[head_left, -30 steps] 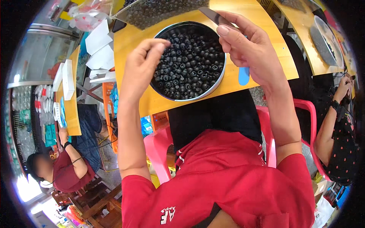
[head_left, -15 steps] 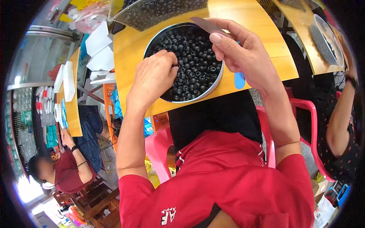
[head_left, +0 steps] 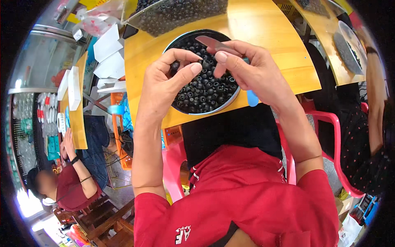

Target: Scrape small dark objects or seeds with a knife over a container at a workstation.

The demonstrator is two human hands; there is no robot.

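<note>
A round tub (head_left: 227, 103) with a pale rim stands at the table's near edge, filled with small black round pieces (head_left: 203, 92) that have hollow centres. Above it, the thumb and forefinger of my left hand (head_left: 162, 80) close in a pinch on a small black round piece (head_left: 201, 62), partly hidden by the fingertips. My right hand (head_left: 251, 68) grips a knife (head_left: 212, 43) with a blue handle, whose end shows below the palm. The blade points left over the tub, just above my left fingertips.
Behind the tub stands a clear bin (head_left: 181, 18) of similar black pieces on the yellow wooden table (head_left: 275, 37). A pink chair (head_left: 339, 136) and another person's arm (head_left: 375, 103) are at right. At left another person sits by a narrow table (head_left: 81, 123) with white boxes.
My left hand has lifted out of the black pieces and moved up beside the right, thumb and forefinger pinched. My right hand with the knife has come slightly left and down.
</note>
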